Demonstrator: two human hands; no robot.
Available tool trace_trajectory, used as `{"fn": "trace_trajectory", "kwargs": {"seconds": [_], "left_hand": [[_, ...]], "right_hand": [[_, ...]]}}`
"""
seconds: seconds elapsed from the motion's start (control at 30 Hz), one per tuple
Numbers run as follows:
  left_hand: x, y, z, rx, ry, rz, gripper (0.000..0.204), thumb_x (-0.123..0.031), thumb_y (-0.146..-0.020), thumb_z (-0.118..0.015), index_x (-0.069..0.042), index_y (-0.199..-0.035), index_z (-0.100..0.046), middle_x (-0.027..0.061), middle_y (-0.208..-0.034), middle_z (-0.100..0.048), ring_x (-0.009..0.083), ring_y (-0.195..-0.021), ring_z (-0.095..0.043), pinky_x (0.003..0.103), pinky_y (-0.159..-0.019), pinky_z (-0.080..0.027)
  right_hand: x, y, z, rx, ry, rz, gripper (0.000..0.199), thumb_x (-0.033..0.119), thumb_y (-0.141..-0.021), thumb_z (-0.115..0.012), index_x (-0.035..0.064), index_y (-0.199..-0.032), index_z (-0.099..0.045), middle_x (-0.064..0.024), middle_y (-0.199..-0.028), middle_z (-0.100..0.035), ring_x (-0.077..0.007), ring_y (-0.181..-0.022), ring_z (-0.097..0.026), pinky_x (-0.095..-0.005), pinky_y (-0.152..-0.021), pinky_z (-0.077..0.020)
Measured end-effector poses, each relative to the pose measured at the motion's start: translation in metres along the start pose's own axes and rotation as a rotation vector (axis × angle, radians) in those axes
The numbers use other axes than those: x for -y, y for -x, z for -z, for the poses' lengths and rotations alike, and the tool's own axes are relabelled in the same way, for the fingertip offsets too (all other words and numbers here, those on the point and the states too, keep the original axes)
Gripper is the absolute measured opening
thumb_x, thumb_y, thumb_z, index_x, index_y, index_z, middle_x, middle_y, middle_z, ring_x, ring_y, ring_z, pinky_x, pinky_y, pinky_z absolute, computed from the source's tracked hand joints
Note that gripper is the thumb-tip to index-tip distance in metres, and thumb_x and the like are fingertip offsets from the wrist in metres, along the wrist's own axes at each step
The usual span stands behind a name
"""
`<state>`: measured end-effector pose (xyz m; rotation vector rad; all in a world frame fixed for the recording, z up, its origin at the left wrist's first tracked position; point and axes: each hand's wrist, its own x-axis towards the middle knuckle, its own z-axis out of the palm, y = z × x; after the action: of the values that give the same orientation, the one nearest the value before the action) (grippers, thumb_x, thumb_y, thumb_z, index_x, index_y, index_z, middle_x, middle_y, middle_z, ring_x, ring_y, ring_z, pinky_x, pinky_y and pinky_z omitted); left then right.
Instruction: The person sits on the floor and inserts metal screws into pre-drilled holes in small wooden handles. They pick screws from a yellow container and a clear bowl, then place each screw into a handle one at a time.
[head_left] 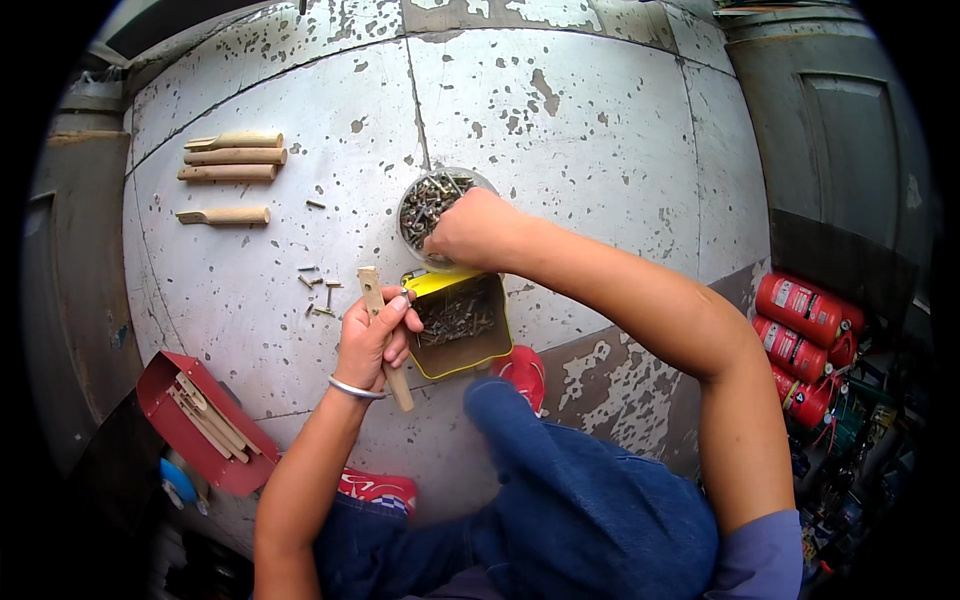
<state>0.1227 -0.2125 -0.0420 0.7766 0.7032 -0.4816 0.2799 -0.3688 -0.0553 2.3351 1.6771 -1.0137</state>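
Observation:
My left hand (372,340) is closed around a slim wooden handle (369,289) with a hole near its upper end. A small metal piece (408,294), too small to name, shows at its thumb and fingertips. My right hand (474,230) reaches into a round clear tub (403,233) full of metal bolts or screws (428,201). Its fingers are curled downward, and their tips are hidden, so what they hold does not show. Just below the tub stands a yellow-rimmed box (462,369) with more small metal fasteners (462,318) inside.
Several shaped wooden handles (235,157) lie at the far left. Loose fasteners (307,281) are scattered left of my left hand. A dark red bin (210,463) of wooden sticks stands at lower left. Red fire extinguishers (795,312) lie at right. My red shoes flank the floor nearby.

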Motion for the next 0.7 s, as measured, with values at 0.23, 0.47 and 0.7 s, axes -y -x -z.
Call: {"fn": "trace_trajectory", "kwargs": {"seconds": [0.23, 0.47, 0.7], "left_hand": [[0.0, -0.004, 0.004, -0.002, 0.027, 0.034, 0.015, -0.015, -0.092, -0.058, -0.003, -0.1, -0.054, 0.0095, -0.072, -0.061, 0.0047, -0.039, -0.038, 0.019, -0.035, -0.032], [-0.001, -0.002, 0.002, -0.025, 0.005, 0.033, 0.014, -0.016, -0.092, -0.058, -0.004, -0.1, -0.055, 0.0071, -0.068, -0.06, 0.0038, -0.036, -0.035, 0.019, -0.034, -0.03], [-0.003, -0.002, -0.001, -0.051, -0.027, 0.027, 0.015, -0.016, -0.092, -0.058, -0.003, -0.1, -0.055, 0.0079, -0.068, -0.06, 0.004, -0.036, -0.035, 0.019, -0.034, -0.03]], "right_hand": [[0.0, 0.008, 0.034, 0.09, 0.009, -0.127, 0.01, 0.011, -0.075, -0.059, 0.01, -0.08, -0.068, -0.0071, -0.075, -0.068, -0.0259, -0.073, -0.068, -0.0377, -0.061, -0.0542], [-0.006, -0.002, 0.028, -0.039, -0.062, -0.074, 0.011, 0.011, -0.074, -0.06, 0.01, -0.081, -0.068, -0.0077, -0.077, -0.068, -0.0275, -0.074, -0.068, -0.0387, -0.062, -0.0539], [-0.003, -0.012, -0.004, -0.087, -0.031, 0.012, 0.01, 0.011, -0.075, -0.06, 0.0121, -0.077, -0.07, -0.0059, -0.078, -0.069, -0.0248, -0.073, -0.069, -0.0365, -0.062, -0.0542]]}}
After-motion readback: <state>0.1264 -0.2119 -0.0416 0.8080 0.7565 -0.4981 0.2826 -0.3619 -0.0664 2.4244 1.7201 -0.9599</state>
